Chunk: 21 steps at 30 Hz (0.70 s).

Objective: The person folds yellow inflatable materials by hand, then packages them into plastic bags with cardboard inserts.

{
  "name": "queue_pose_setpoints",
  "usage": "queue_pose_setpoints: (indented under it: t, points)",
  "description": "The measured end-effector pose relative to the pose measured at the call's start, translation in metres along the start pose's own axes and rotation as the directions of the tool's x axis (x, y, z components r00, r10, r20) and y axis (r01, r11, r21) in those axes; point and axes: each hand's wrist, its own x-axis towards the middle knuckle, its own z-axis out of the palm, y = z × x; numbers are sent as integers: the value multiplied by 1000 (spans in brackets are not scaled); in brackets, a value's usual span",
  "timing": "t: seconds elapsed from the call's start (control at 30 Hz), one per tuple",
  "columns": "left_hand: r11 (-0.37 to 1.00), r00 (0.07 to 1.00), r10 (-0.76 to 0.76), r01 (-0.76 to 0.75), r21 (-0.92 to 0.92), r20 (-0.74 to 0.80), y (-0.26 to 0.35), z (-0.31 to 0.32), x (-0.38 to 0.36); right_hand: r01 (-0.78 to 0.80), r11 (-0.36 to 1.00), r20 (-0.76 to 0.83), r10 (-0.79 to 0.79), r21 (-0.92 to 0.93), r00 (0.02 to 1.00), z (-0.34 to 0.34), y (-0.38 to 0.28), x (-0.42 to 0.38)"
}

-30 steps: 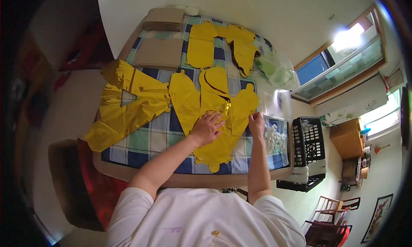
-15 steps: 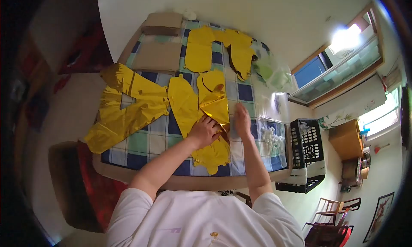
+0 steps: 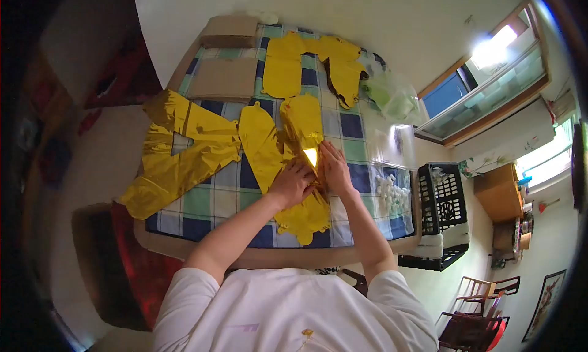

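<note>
Left hand point(image 3: 293, 182) flat, palm down on folded gold foil balloon point(image 3: 304, 145) at table centre. Right hand point(image 3: 334, 166) beside it, fingers pressing same fold, probably not gripping. Balloon lies on checked tablecloth point(image 3: 358, 128). More gold balloons point(image 3: 177, 150) left, cardboard boxes point(image 3: 225, 78) beyond.

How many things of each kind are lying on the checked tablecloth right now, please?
Gold foil balloons: 4, one large at the left, one flat beside the hands, one folded under both hands, one at the far end
Brown cardboard packets: 2
Clear plastic bags: 1
Total: 7
</note>
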Motion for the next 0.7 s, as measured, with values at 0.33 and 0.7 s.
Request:
queue_pose_setpoints:
  t: [0.33, 0.7]
  points:
    - [1000, 998, 0, -1, -16, -65, 2, -2, 2, 46, 991, 49, -40, -123, 998, 3, -6, 0]
    - [996, 929, -67, 39, -84, -363, 0, -25, 32, 67, 988, 22, -65, -136, 998, 3, -7, -2]
